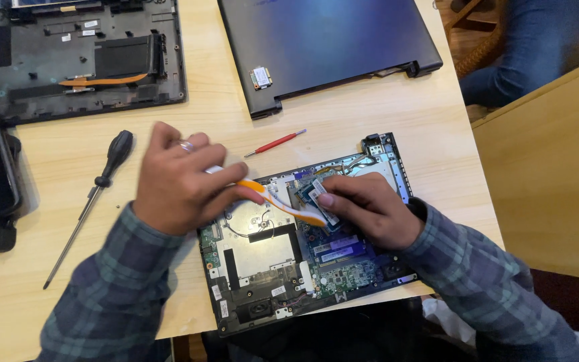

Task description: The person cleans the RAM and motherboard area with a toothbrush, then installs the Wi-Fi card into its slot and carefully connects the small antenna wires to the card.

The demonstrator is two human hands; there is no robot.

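Orange-and-white flat ribbon cable [283, 201] lies pinched in the left hand [182, 181] above the opened laptop board [269, 258] at the near bench [383, 114] edge, while the right hand [370, 208] presses a memory module [322, 199] there. Best pulled gently and flat, I judge. Two screwdrivers, black [102, 181] and red [276, 143], lie farther off.

An orange and white flat ribbon cable [283, 203] runs slantwise across the open laptop base [263, 268], its upper end at ten o'clock, its lower end at four o'clock on a small blue circuit module [313, 194]. The base lies flat at the table's six o'clock edge, tilted slightly, with metal shields, green board and memory sticks exposed
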